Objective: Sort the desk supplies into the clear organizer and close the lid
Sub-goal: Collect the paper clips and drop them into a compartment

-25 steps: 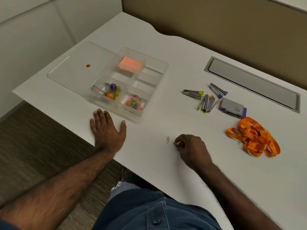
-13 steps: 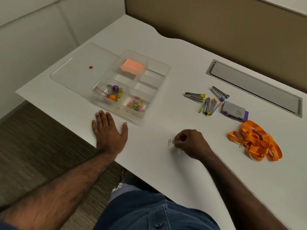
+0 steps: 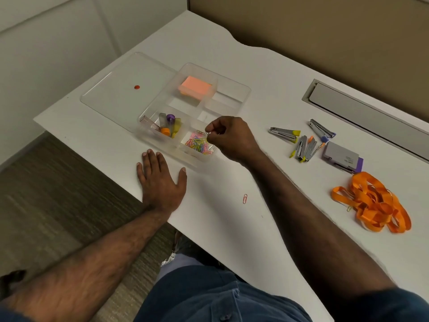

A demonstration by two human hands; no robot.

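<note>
The clear organizer (image 3: 241, 88) sits open on the white desk, its clear lid (image 3: 120, 89) lying flat to its left. My right hand (image 3: 228, 138) hovers over the front right compartment and pinches a small paper clip above the pile of coloured paper clips (image 3: 198, 144). My left hand (image 3: 161, 181) rests flat on the desk just in front of the organizer. A red paper clip (image 3: 245, 198) lies loose on the desk. Orange sticky notes (image 3: 195, 87) fill a back compartment; small coloured items (image 3: 168, 126) sit in the front left one.
Several staple removers (image 3: 299, 141) and a grey stapler (image 3: 342, 156) lie to the right. An orange lanyard pile (image 3: 373, 203) sits near the right front. A grey cable hatch (image 3: 362, 112) is set into the desk's back right. The desk edge runs diagonally under my arms.
My right hand rose from the desk beside the red paper clip and moved left and back over the organizer's paper clip compartment, carrying a small clip. The left hand stayed put.
</note>
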